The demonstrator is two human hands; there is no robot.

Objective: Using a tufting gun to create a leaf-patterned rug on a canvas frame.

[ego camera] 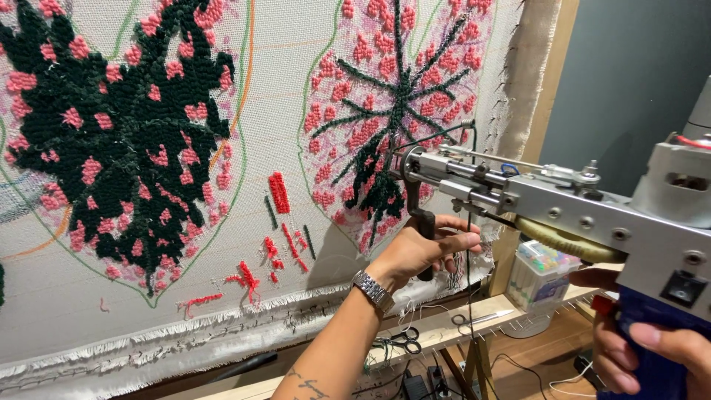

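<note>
A metal tufting gun (563, 207) with a blue grip points left at a white cloth (274, 96) stretched on a wooden frame. My left hand (422, 248), a metal watch on its wrist, is wrapped around the gun's black front handle. At the lower right, my right hand (644, 348) grips the blue rear handle. The gun's needle tip sits against a tufted pink and dark green leaf (392, 104). A dark yarn runs down from the gun. Another dark green and pink leaf (118, 133) fills the cloth's left side.
Short red and green test rows (280, 194) lie between the leaves. Scissors (404, 341) and a second pair (481, 318) rest on the wooden frame rail (459, 326) below. A clear plastic box (539, 278) with colourful contents stands on the rail's right end. Cables hang underneath.
</note>
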